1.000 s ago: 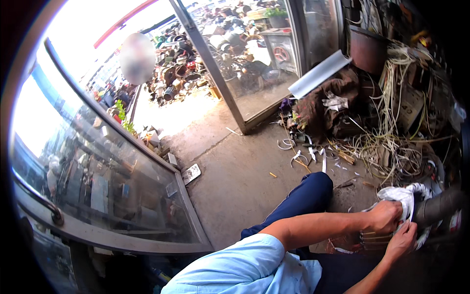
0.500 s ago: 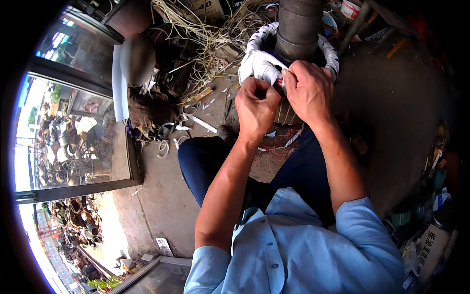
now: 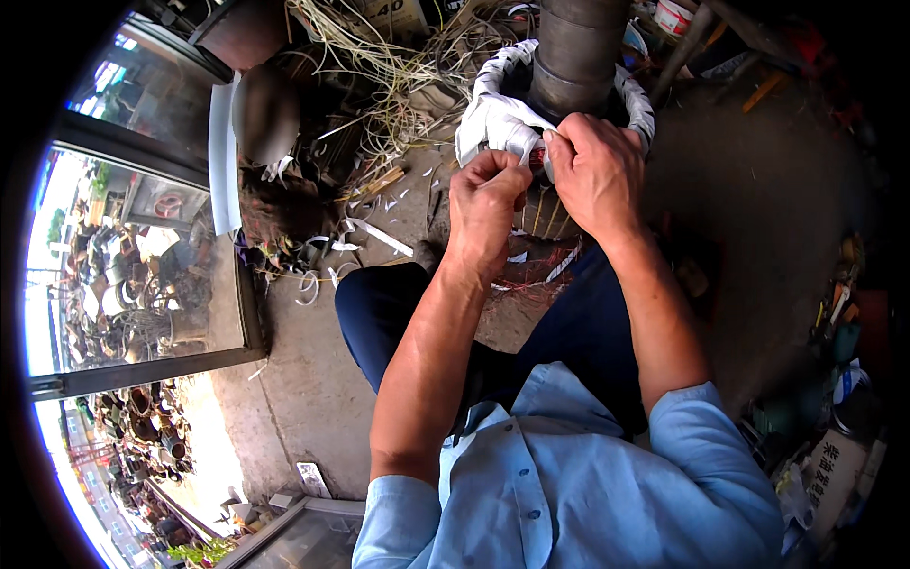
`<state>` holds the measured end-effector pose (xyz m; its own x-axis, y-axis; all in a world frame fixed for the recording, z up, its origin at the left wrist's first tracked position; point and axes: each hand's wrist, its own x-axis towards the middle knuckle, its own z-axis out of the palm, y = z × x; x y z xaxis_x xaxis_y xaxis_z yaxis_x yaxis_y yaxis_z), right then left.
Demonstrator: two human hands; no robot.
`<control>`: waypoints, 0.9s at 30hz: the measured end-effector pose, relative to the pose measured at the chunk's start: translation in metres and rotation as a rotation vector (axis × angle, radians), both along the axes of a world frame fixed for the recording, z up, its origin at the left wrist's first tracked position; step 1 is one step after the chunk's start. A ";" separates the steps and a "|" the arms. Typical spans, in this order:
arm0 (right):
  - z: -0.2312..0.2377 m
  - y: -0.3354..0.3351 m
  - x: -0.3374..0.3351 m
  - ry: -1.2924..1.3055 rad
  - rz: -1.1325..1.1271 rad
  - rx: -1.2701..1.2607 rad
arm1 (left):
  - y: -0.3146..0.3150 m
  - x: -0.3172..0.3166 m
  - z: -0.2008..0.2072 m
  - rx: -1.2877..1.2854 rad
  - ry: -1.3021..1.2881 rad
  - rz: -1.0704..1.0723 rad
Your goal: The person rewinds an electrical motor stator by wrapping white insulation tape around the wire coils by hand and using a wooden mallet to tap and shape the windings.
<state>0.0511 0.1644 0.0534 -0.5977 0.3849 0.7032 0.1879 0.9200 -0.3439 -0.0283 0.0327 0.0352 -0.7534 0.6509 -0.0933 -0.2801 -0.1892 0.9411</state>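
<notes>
A ring of wire winding (image 3: 637,106), bound in white tape, surrounds a dark upright cylinder (image 3: 576,57) in front of me. On its near side, loose folds of white tape (image 3: 502,125) bunch up beside a gap where red wire (image 3: 537,159) shows. My left hand (image 3: 482,211) is closed, thumb and forefinger pinching a stretch of this tape left of the gap. Just right of the gap, my right hand (image 3: 599,180) bends over the ring, its thumb and forefinger pressed together at the tape; its other fingertips are hidden behind the hand.
Tangled pale wires (image 3: 403,71) heap up at the far left. Tape scraps (image 3: 379,235) and red wire bits (image 3: 517,282) litter the floor. A glass-paned metal frame (image 3: 152,370) stands at left; tools and containers (image 3: 839,408) crowd the right edge.
My left hand has shifted slightly left and turned, with the pinched tape now showing at its fingertips. The right hand stays nearly where it was on the ring.
</notes>
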 end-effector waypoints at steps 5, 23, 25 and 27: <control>0.001 -0.002 0.001 -0.042 -0.020 -0.012 | -0.002 0.010 0.011 -0.107 0.130 0.034; 0.004 -0.003 0.000 -0.125 -0.067 -0.076 | -0.149 0.044 -0.062 -0.410 0.775 -0.227; 0.005 -0.004 0.000 -0.151 -0.079 -0.088 | -0.174 0.053 -0.062 -0.417 0.707 -0.298; 0.005 -0.004 -0.001 -0.167 -0.086 -0.094 | -0.198 0.062 -0.058 -0.441 0.580 -0.373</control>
<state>0.0501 0.1607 0.0587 -0.6649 0.4991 0.5557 0.3260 0.8633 -0.3853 0.0334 -0.1657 -0.0225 -0.5015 0.8630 -0.0608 0.3033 0.2412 0.9219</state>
